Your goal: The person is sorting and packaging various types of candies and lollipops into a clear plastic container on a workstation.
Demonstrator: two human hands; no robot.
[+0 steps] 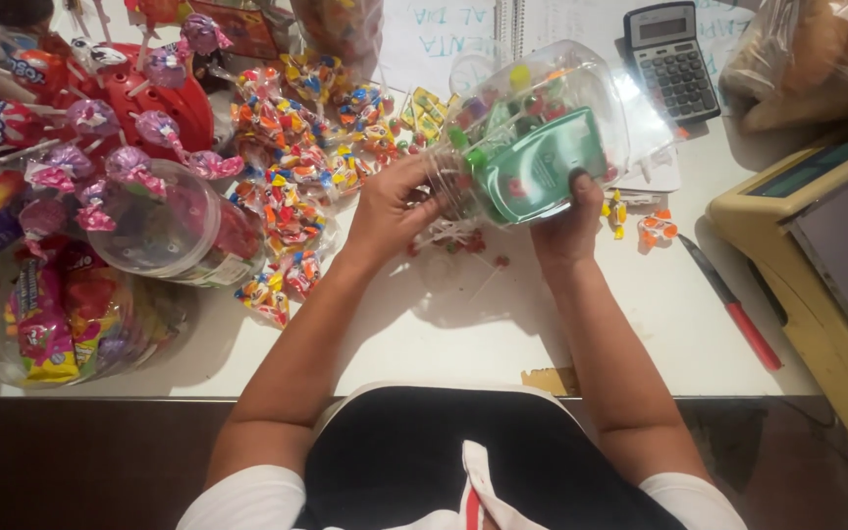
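Note:
I hold a clear plastic jar (542,128) with a green label tilted on its side above the white counter (463,334). Small lollipops show inside it. My left hand (390,211) grips the jar's mouth end, and my right hand (566,221) grips its labelled side, thumb on the green label. A few lollipops (463,240) lie on the counter just below the jar's mouth, between my hands.
Wrapped candies (296,167) lie heaped to the left, beside an empty clear tub (164,231) and a red lollipop stand (164,103). A calculator (671,61) rests on paper at the back. A red-handled knife (733,304) and a yellow scale (826,255) sit right.

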